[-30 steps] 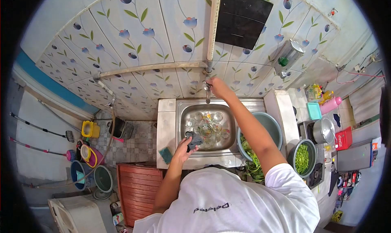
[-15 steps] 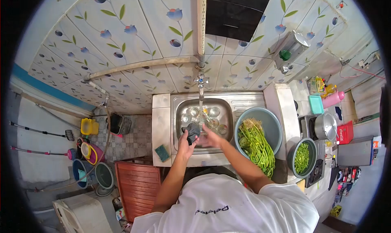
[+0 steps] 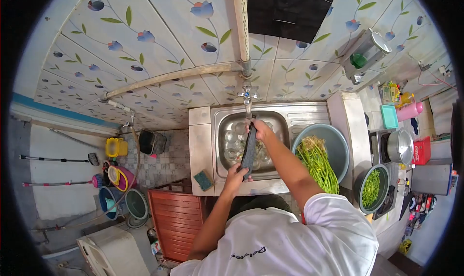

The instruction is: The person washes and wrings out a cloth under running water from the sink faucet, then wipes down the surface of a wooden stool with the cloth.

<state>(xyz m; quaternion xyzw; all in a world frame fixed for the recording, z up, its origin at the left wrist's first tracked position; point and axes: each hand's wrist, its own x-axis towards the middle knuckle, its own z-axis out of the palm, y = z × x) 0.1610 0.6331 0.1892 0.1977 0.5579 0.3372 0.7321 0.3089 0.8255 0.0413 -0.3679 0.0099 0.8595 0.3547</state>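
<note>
A dark grey cloth [image 3: 248, 153] is stretched lengthwise over the steel sink [image 3: 216, 145]. My left hand [image 3: 234, 177] is closed around its near end, by the sink's front edge. At the far end, just under the faucet [image 3: 248, 98], my right hand [image 3: 261, 130] grips the cloth. Several clear glasses [image 3: 231, 154] lie in the basin below, partly covered by the cloth and my hands.
Right of the basin, a grey-blue tub [image 3: 342, 153] holds long green vegetables [image 3: 316, 162]. Beyond a low tiled divider stands a basin of chopped greens [image 3: 371, 188]. A green scouring pad [image 3: 203, 180] lies on the left ledge. A soap dispenser [image 3: 366, 55] hangs on the wall.
The cloth was bunched in my left hand with my right hand apart from it; now both hands hold it stretched out. My right hand moved up toward the faucet. The view shifted slightly.
</note>
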